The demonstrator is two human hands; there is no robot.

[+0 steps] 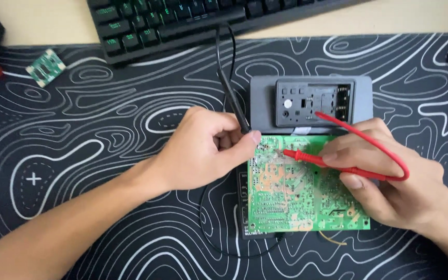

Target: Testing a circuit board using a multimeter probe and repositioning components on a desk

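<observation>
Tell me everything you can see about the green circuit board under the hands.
The green rectangular circuit board lies flat, solder side up, with pale traces and silvery joints. It rests on a black patterned desk mat, overlapping a dark device below a grey box. The left hand brings a black probe to its top edge; the right hand lays a red probe on it.

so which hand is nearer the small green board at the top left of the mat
Left. The left hand holds a black probe mid-mat, right of the small green circuit board. The right hand, with the red probe, is farther right.
</observation>
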